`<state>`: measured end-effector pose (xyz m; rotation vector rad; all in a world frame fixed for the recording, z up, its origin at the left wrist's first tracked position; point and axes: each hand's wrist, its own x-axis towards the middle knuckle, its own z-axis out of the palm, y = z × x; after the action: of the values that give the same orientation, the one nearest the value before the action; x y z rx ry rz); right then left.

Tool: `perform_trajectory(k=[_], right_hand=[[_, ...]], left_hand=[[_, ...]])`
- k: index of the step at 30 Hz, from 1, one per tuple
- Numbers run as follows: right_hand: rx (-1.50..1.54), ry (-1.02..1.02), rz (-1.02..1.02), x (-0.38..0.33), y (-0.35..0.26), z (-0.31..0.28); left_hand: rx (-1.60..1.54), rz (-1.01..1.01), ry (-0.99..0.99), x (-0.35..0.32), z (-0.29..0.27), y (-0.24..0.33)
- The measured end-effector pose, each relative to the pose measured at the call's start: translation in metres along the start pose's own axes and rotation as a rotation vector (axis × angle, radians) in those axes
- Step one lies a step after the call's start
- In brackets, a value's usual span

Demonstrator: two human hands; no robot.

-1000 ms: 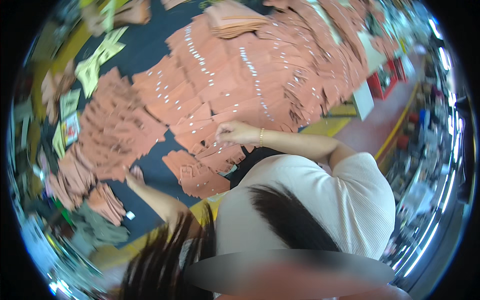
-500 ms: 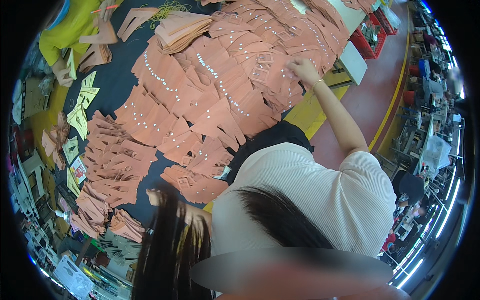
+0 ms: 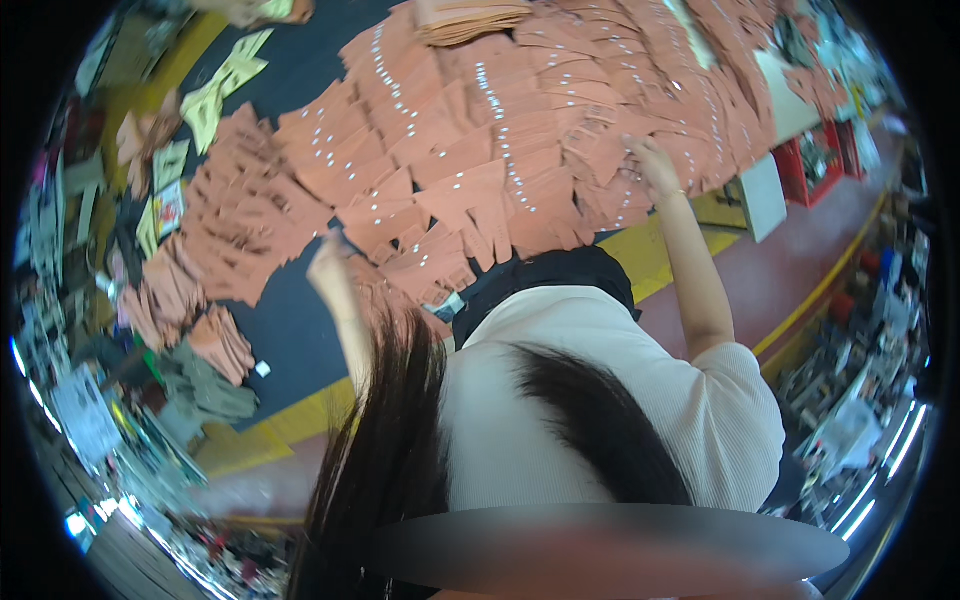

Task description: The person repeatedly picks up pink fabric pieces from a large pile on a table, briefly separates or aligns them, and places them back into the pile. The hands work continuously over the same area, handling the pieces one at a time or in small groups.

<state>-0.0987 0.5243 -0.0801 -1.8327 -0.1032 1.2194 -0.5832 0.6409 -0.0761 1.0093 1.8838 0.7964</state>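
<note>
Overlapping salmon-pink cut pieces (image 3: 470, 200) that look like leather cover the table, many with slit, strap-like ends and small white dots in rows. At the right, my right hand (image 3: 655, 168) reaches over them with bent fingers apart, its fingertips at a piece near some strap-like ends; nothing shows clearly in it. My left hand (image 3: 328, 268) is raised over the dark tabletop (image 3: 300, 325), between a bunched pile of pieces (image 3: 245, 205) and the nearer dotted ones. Its fingers look drawn together, and blur hides what they hold, if anything.
A stack of pink pieces (image 3: 470, 20) lies at the far edge. Pale yellow cut pieces (image 3: 215, 90) run along the left side. Red crates (image 3: 808, 170) stand beyond the table at the right, next to a white board (image 3: 763, 198). Yellow-edged floor surrounds the table.
The view has swung, so the table sits farther right and higher, and the person across has left the picture. My left hand has lifted and moved forward; my right hand stays over the dotted pieces.
</note>
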Motion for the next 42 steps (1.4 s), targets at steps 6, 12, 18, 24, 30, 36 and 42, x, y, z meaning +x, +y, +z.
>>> perform_trajectory(k=[6,12,18,24,30,36,42], right_hand=[[0.425,-0.186,-0.175,-0.041,-0.031,0.049],[0.568,-0.673,0.217,-0.102,0.013,0.126],[-0.131,-0.869,0.436,-0.136,0.062,0.180],[-1.143,-1.293,-0.364,-0.086,0.030,0.199],[-1.517,-0.197,-1.241,-0.027,0.021,0.250],[-1.669,-0.193,-1.172,-0.030,0.018,0.259],[-1.517,-0.232,-1.110,-0.063,-0.023,0.243]], left_hand=[[-0.051,-0.217,-0.861,-0.115,0.081,0.006],[-0.691,-0.186,-0.822,-0.168,0.103,0.038],[-0.676,-0.643,-0.533,-0.140,0.073,-0.005],[-0.976,-0.441,-0.239,-0.115,0.035,-0.035],[-0.840,-0.379,-0.330,-0.099,0.005,-0.028],[-0.685,-0.428,-0.384,-0.104,0.012,-0.017],[-0.657,-0.437,-0.415,-0.102,0.019,-0.014]])
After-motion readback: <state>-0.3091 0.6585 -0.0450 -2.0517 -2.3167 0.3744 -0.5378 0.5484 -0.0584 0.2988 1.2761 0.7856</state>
